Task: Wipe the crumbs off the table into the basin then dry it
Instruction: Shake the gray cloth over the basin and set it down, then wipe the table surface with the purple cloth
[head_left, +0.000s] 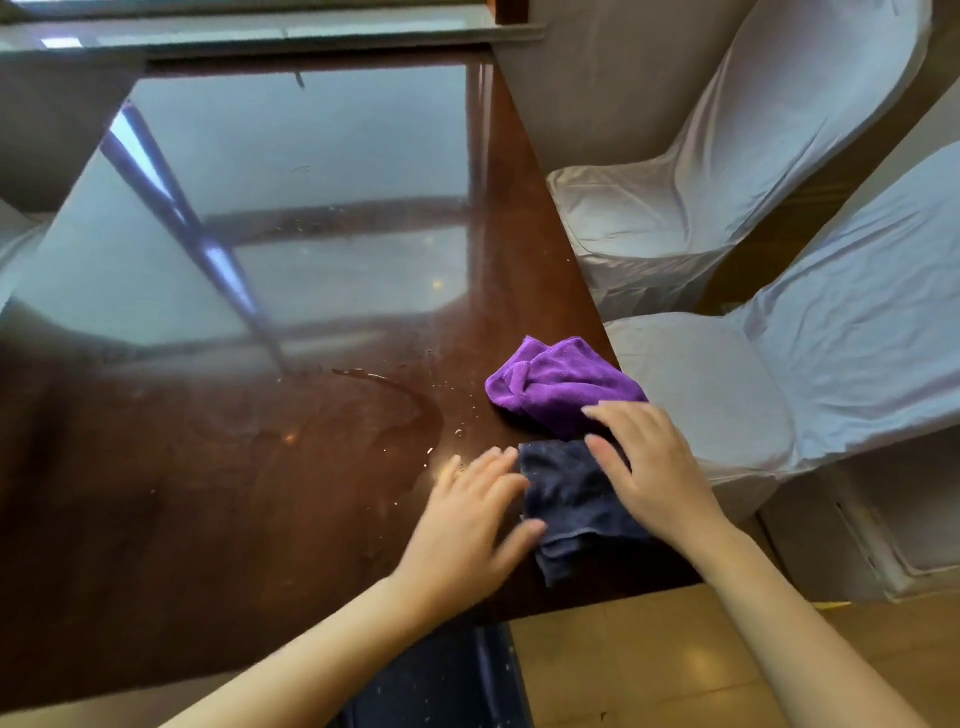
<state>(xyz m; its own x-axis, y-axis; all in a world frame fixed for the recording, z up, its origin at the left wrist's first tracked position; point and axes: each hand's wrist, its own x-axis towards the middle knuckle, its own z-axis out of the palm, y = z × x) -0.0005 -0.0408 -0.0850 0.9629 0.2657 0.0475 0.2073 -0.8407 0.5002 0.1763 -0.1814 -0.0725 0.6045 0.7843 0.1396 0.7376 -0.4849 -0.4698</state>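
A dark blue cloth (574, 501) lies folded at the near right corner of the glossy brown table (218, 467). My left hand (470, 525) rests flat beside its left edge, fingers apart and touching the cloth. On the cloth's right side lies my right hand (652, 467), fingers spread over it. A crumpled purple cloth (561, 384) sits just behind, at the table's right edge. Water streaks and small droplets (410, 410) mark the tabletop left of the cloths. No basin is in view.
Two chairs in white covers (691, 208) (810, 374) stand close along the table's right side. A window sill (260, 31) runs behind the far edge. Tan floor (649, 665) shows below the near corner.
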